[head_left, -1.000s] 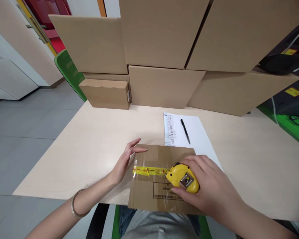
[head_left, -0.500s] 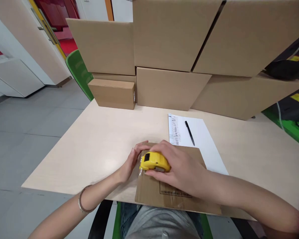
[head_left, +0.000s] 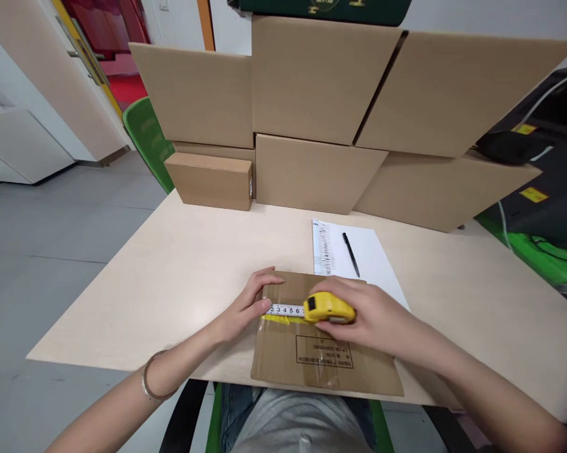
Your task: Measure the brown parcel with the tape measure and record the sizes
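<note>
Head view. The right hand [head_left: 365,308] curls firmly around a yellow tape measure [head_left: 330,308] over the upper face of a flat brown box [head_left: 283,358]. Rounded and apparently rigid, the tool should be light and best held by its sides. The left hand [head_left: 248,305], half open at the box's left edge, sets its thumb at the numbered white blade's [head_left: 287,310] end; whether it pinches or merely presses cannot be told. The thin blade is probably springy. Beyond the box, smooth paper [head_left: 375,264] bears a slim black pen [head_left: 351,255].
</note>
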A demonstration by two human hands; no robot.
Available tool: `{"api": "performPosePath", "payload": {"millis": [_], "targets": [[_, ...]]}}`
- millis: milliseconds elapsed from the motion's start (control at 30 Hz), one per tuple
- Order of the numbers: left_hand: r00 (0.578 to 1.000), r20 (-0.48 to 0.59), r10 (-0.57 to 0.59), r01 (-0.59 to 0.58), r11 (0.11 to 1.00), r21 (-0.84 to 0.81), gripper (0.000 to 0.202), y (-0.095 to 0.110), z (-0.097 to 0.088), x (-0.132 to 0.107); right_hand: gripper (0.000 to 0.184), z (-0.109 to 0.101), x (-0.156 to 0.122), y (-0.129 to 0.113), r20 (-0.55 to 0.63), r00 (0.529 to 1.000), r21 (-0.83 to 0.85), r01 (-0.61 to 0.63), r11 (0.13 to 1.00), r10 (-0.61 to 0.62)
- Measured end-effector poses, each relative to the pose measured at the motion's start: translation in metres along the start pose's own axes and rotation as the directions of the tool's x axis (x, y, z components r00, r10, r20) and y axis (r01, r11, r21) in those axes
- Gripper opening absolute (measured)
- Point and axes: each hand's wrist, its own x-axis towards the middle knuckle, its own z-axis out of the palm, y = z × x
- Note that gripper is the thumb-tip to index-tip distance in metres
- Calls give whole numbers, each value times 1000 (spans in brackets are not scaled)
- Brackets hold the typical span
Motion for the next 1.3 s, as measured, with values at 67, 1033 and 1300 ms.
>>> {"api": "performPosePath", "payload": {"millis": [67, 1033, 1300], "targets": [[1000, 20, -14, 14, 1000, -18, 42, -1, -1, 0, 26, -15, -25, 21, -8, 999, 31, -35, 999, 36], [996, -75, -37, 18, 972, -235, 68, -24, -1, 3, 38, 5, 58, -31, 196, 940, -159, 312, 937, -280], [997, -72, -37, 47, 987, 151, 73, 26, -5, -3, 42, -33, 22, -4, -21, 984, 38, 179, 983, -178]]}}
